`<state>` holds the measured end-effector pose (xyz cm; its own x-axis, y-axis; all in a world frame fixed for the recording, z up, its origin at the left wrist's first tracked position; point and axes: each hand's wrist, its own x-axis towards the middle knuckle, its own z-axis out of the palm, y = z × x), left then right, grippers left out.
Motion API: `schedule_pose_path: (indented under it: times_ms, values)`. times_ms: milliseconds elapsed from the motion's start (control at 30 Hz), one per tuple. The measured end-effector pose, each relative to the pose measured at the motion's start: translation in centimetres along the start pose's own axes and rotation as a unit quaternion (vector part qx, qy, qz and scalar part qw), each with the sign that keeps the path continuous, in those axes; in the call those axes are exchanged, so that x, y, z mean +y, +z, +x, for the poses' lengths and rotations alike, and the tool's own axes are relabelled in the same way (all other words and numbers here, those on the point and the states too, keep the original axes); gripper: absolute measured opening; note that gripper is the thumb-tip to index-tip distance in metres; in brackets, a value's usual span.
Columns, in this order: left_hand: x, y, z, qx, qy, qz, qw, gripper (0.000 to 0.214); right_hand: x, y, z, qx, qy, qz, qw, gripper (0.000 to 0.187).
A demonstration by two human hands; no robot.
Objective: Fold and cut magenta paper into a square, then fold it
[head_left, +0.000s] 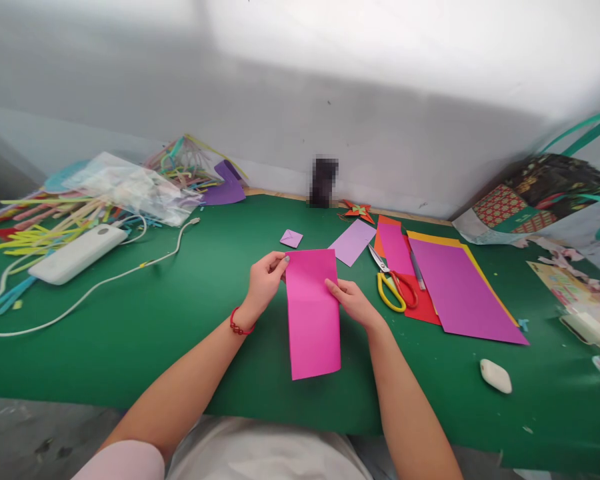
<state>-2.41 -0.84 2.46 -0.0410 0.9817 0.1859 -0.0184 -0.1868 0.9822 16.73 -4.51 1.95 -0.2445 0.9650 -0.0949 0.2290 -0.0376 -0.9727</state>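
Note:
A long strip of pink paper lies lengthwise on the green table in front of me. My left hand, with a red bead bracelet at the wrist, pinches the strip's top left corner. My right hand rests on the strip's right edge, fingers pressed against the paper. To the right of my right hand lie yellow and red handled scissors.
Purple, red and orange sheets lie stacked at the right, with a lilac sheet and a small folded lilac square behind. A white power bank with cable, plastic bags of coloured strips, a white eraser and a patterned bag surround them.

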Motion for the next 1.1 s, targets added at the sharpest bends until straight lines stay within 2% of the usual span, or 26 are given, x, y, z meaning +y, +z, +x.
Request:
schedule_pose_path:
  times_ms: [167, 333, 467, 633, 733, 900, 1100]
  values:
    - [-0.02, -0.21, 0.37, 0.018, -0.013, -0.013, 1.0, 0.02, 0.02, -0.03, -0.06, -0.045, 0.029, 0.039, 0.998, 0.05]
    - [-0.2, -0.16, 0.44, 0.013, -0.017, -0.024, 0.999, 0.019, -0.03, 0.02, -0.03, -0.005, -0.004, -0.013, 1.0, 0.047]
    - [-0.39, -0.19, 0.52, 0.017, -0.017, -0.023, 0.999, 0.02, -0.08, 0.13, 0.02, -0.01, -0.003, -0.007, 1.0, 0.046]
    - [-0.75, -0.43, 0.79, 0.023, -0.021, -0.027, 0.999, 0.02, 0.06, 0.08, -0.04, -0.056, 0.036, 0.029, 0.997, 0.046]
    - [-0.78, -0.44, 0.84, 0.03, -0.02, -0.025, 0.999, 0.02, 0.16, -0.05, -0.18, -0.093, 0.052, 0.012, 0.994, 0.047]
    - [-0.56, -0.33, 0.71, 0.022, -0.022, -0.016, 0.999, 0.021, 0.27, -0.27, -0.32, -0.07, 0.026, -0.052, 0.996, 0.049]
    - [-0.55, -0.38, 0.64, 0.019, -0.014, -0.017, 1.0, 0.021, 0.31, -0.21, -0.21, -0.062, 0.026, -0.051, 0.996, 0.048]
